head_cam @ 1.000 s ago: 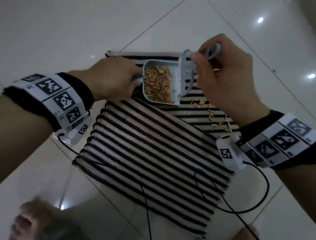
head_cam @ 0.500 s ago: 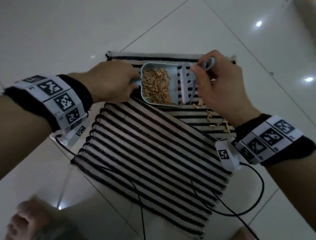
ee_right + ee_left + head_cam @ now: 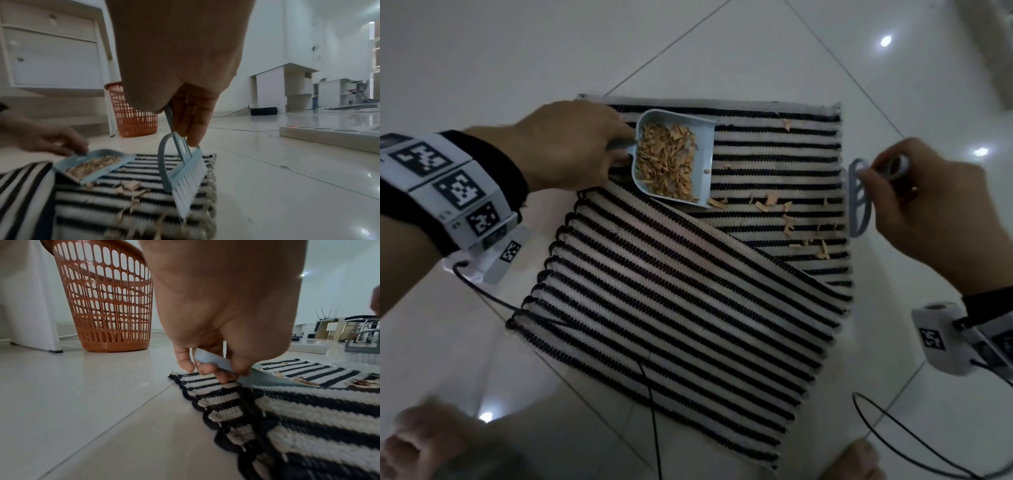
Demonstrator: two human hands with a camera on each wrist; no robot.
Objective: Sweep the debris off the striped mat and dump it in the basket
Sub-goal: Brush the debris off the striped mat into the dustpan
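Observation:
A black-and-white striped mat (image 3: pixel 671 308) lies on the tiled floor, its near half folded over. My left hand (image 3: pixel 571 147) grips the handle of a light-blue dustpan (image 3: pixel 698 150) that rests on the mat's far left, full of tan shavings (image 3: pixel 666 161). My right hand (image 3: pixel 928 205) holds a small blue brush (image 3: pixel 858 198) at the mat's right edge, white bristles (image 3: pixel 191 183) down on the mat. Loose shavings (image 3: pixel 787 219) lie between dustpan and brush. An orange basket (image 3: pixel 107 295) stands on the floor beyond the mat's left corner.
A white cabinet (image 3: pixel 51 53) stands behind the basket (image 3: pixel 133 113). A power strip (image 3: pixel 329 134) lies on the floor to the right, with white furniture (image 3: pixel 283 87) farther back. Black cables (image 3: pixel 911 442) trail from both wrists over the mat and floor. Bare feet (image 3: pixel 421 445) show at the bottom.
My right hand has carried the brush from the dustpan's mouth rightward to the mat's right edge. The dustpan stays about where it was in my left hand.

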